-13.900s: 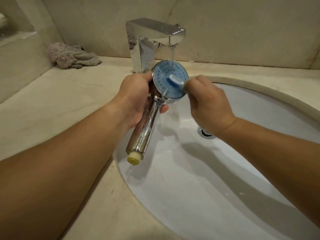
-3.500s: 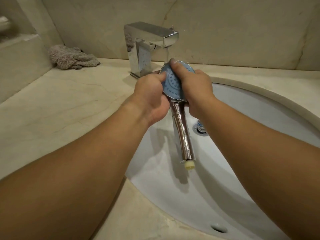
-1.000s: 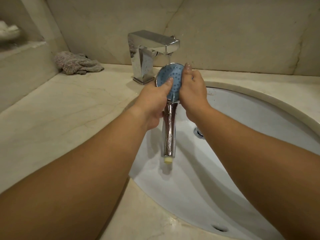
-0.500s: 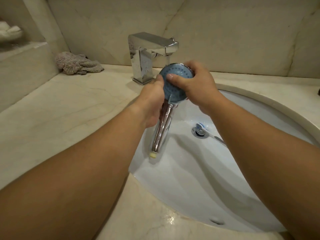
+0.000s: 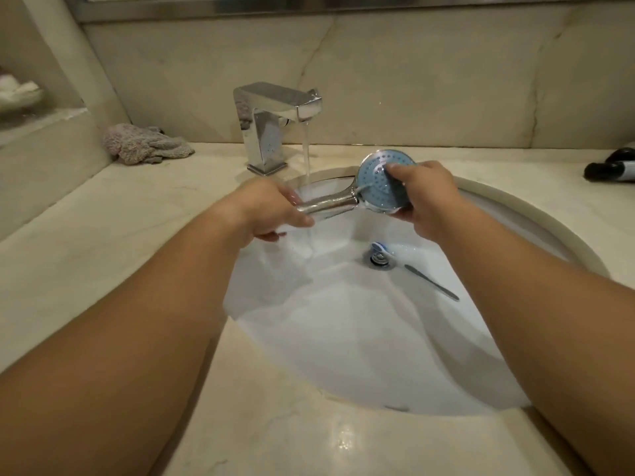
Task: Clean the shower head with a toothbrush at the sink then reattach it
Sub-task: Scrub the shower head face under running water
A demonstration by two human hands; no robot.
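Observation:
The chrome shower head (image 5: 376, 182) with its blue spray face lies sideways above the white sink (image 5: 360, 338). My left hand (image 5: 271, 211) grips its shiny handle under the stream running from the chrome faucet (image 5: 271, 125). My right hand (image 5: 424, 201) holds the round head from the right, thumb pressed on the blue face. The toothbrush (image 5: 429, 281) rests in the basin, its blue-white head beside the drain (image 5: 379, 259) and its grey handle pointing right.
A crumpled grey-pink cloth (image 5: 144, 147) lies on the beige marble counter (image 5: 103, 242) left of the faucet. A dark bottle (image 5: 611, 166) lies on its side at the far right. A ledge with a white cloth (image 5: 19, 94) rises at the left.
The shower head has swung from handle-down to lying sideways, its face shifted right. My left hand slid down the handle into the stream. The toothbrush, held 13.9 s ago, lies in the basin.

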